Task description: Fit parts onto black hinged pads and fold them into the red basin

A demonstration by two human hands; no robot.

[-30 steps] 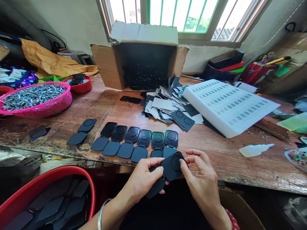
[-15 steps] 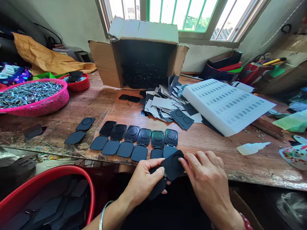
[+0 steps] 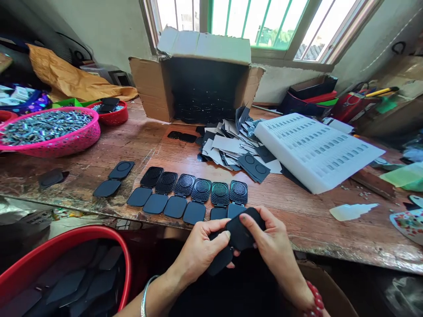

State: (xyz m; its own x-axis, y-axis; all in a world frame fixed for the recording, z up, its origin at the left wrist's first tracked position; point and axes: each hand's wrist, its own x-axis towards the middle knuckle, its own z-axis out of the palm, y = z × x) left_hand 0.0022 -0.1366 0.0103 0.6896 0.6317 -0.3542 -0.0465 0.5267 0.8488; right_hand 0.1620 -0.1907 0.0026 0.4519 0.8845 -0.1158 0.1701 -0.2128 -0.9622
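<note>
A black hinged case [image 3: 239, 233] is held open between both hands, in front of the table's edge. My left hand [image 3: 203, 246] grips it near the hinge, thumb on top. My right hand [image 3: 272, 237] wraps round its upper right part, with the thumb pressed on the flat face. Just beyond, a row of opened black cases [image 3: 201, 189] lies with grid-patterned halves at the back and smooth halves at the front. To its left is another opened case [image 3: 121, 170] with a ring on its upper half.
A red tub [image 3: 127, 264] of black cases stands at lower left; a pink basket [image 3: 66, 147] of metal parts is behind it. A cardboard box [image 3: 150, 88], a pile of cards [image 3: 228, 143], a white foam block [image 3: 317, 149] and a bottle [image 3: 350, 211] are on the table.
My right hand has shifted its grip from the case's corner, with the thumb now lying across the face. The camera view has moved slightly left.
</note>
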